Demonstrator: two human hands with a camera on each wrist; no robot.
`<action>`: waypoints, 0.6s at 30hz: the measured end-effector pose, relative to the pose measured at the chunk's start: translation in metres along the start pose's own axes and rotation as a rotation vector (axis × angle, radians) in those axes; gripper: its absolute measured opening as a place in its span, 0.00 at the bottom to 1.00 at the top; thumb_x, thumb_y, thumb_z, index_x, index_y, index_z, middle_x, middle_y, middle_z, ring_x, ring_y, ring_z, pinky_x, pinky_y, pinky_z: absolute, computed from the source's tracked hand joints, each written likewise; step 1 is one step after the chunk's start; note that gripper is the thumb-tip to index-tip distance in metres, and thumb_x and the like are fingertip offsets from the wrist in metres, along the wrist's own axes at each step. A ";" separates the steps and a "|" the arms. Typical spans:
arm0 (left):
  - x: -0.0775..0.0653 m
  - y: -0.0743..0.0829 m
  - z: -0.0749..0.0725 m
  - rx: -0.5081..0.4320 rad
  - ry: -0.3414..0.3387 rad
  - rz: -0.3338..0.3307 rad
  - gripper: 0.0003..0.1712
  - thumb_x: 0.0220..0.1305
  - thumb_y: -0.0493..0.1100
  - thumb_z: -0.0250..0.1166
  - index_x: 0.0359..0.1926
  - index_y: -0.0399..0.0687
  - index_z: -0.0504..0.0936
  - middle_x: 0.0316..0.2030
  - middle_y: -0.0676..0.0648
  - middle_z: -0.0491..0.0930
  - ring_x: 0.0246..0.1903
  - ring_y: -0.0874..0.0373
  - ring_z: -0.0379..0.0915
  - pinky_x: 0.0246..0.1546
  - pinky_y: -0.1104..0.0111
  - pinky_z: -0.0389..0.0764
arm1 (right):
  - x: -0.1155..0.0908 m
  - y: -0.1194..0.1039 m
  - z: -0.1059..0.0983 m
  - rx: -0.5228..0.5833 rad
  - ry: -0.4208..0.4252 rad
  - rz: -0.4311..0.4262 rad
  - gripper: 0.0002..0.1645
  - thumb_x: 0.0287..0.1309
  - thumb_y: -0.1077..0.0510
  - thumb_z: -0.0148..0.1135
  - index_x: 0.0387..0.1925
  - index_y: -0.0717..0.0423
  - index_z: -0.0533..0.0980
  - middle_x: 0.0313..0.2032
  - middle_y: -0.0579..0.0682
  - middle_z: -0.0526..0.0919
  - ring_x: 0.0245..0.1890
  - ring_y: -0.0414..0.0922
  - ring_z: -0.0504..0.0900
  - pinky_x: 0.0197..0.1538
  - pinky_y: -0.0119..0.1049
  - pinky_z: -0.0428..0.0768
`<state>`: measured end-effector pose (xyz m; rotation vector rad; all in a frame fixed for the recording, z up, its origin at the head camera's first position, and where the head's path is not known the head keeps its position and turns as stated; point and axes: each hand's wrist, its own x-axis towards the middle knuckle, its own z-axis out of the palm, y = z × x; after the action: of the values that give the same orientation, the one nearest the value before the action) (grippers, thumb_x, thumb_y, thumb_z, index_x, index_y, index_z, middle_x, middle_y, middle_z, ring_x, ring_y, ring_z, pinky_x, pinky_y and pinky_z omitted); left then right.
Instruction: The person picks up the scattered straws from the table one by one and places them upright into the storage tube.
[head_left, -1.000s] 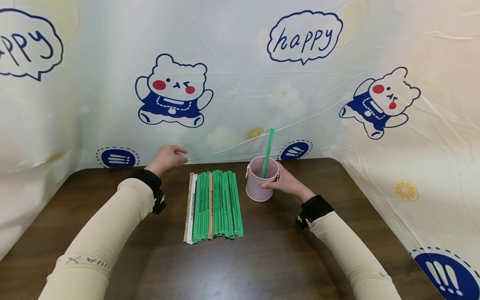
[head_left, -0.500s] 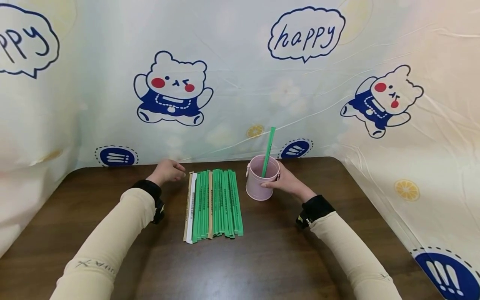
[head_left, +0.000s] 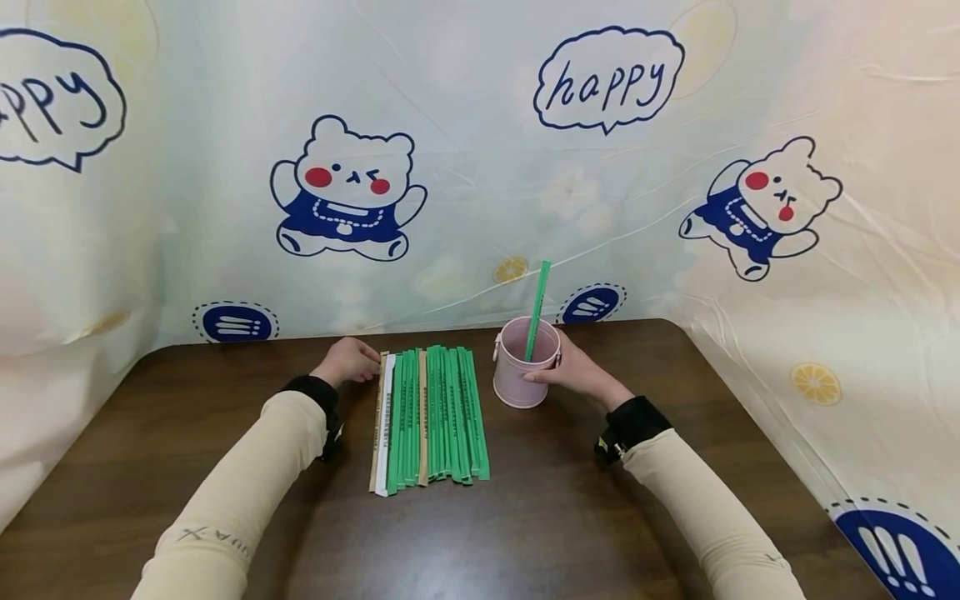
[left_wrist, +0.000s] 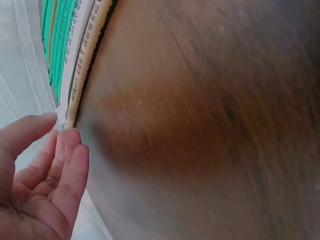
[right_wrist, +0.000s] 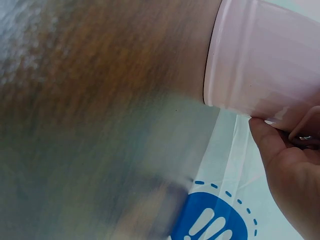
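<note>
Side by side on the table lies a row of paper-wrapped straws [head_left: 438,417], mostly green. A white wrapped straw [head_left: 387,425] and a brown wrapped straw [head_left: 377,433] form its left edge. My left hand [head_left: 350,361] is at the far end of this edge. In the left wrist view its thumb and fairly straight fingertips [left_wrist: 70,137] are apart, right at the brown straw's tip. My right hand [head_left: 573,365] grips the side of a small pink bucket [head_left: 517,383], its thumb on the near wall. One green wrapped straw [head_left: 537,308] leans upright inside the bucket.
The dark wooden table [head_left: 480,542] has its back edge just beyond both hands. A printed cloth [head_left: 480,167] with bears and lettering hangs behind it and along the sides. Another brown straw [head_left: 423,417] lies among the green ones.
My left hand has come down and right, from above the table's back edge to the far tips of the leftmost straws. The right hand still holds the bucket in place.
</note>
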<state>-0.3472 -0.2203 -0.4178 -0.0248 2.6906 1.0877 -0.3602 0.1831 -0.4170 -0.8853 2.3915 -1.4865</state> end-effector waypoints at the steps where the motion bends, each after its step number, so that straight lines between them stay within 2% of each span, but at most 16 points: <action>1: 0.001 0.000 0.000 -0.004 0.006 0.002 0.17 0.68 0.36 0.63 0.52 0.25 0.82 0.39 0.36 0.84 0.36 0.52 0.82 0.39 0.64 0.88 | 0.000 -0.001 0.000 -0.002 0.004 0.002 0.50 0.55 0.65 0.75 0.74 0.54 0.59 0.66 0.61 0.74 0.66 0.59 0.73 0.72 0.62 0.71; 10: 0.001 0.000 0.005 -0.045 0.029 -0.030 0.14 0.67 0.34 0.64 0.49 0.25 0.83 0.39 0.35 0.83 0.33 0.54 0.82 0.35 0.66 0.88 | -0.001 -0.002 0.000 -0.007 0.009 0.023 0.51 0.56 0.60 0.75 0.75 0.53 0.57 0.68 0.61 0.72 0.67 0.59 0.72 0.73 0.62 0.71; 18: 0.000 -0.002 0.010 -0.067 0.048 -0.042 0.13 0.67 0.32 0.64 0.47 0.24 0.83 0.36 0.37 0.83 0.30 0.56 0.80 0.33 0.66 0.88 | -0.001 0.005 0.002 0.000 0.006 -0.028 0.49 0.55 0.62 0.76 0.74 0.55 0.59 0.66 0.62 0.74 0.66 0.60 0.74 0.71 0.62 0.72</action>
<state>-0.3447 -0.2148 -0.4259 -0.1208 2.6815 1.1791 -0.3601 0.1840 -0.4228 -0.9200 2.3929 -1.5008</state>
